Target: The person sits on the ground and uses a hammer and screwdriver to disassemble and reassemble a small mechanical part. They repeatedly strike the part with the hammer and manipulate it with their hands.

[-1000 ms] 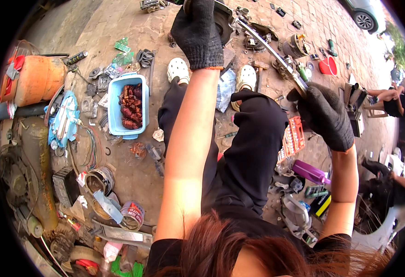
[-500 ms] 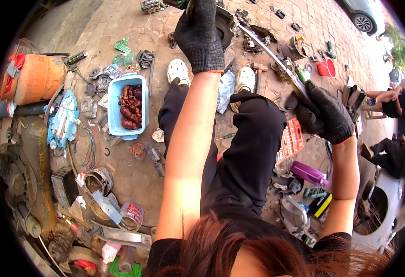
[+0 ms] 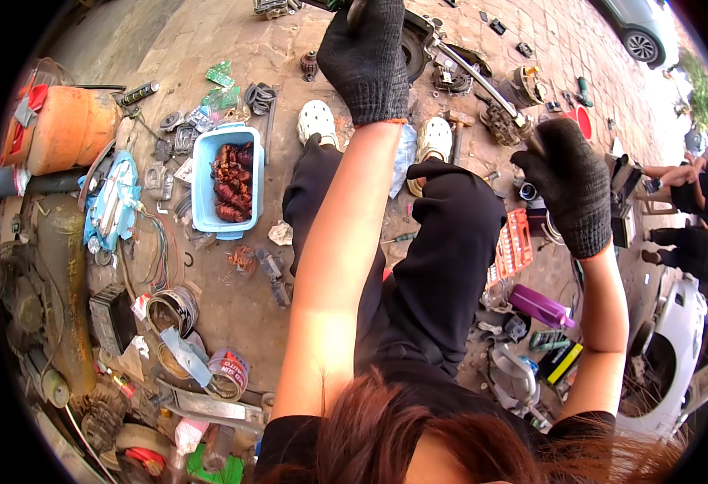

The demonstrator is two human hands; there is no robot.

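Note:
My left hand (image 3: 366, 60), in a black knit glove, is up at the top edge, closed around something mostly out of view. A bit of green (image 3: 335, 4) shows beside its fingers. Right of that hand is a dark round metal part (image 3: 413, 52). A long bright metal bar (image 3: 479, 81) slants from near this part down to the right. My right hand (image 3: 568, 189), gloved in black too, hangs below the bar's lower end and looks apart from it. Its fingers bend away from view and blur, so what they hold, if anything, is hidden.
A blue tub (image 3: 258, 181) of copper windings stands left of my legs. Beyond it are an orange gas cylinder (image 3: 76, 129) and scattered parts. A hammer (image 3: 460, 118), an orange socket set (image 3: 511, 248) and a purple bottle (image 3: 539, 306) lie rightward. People (image 3: 685, 189) sit at far right.
My right hand has come off the bar's lower end and turned back upward. My left hand stays closed at the top. The whole view has shifted slightly.

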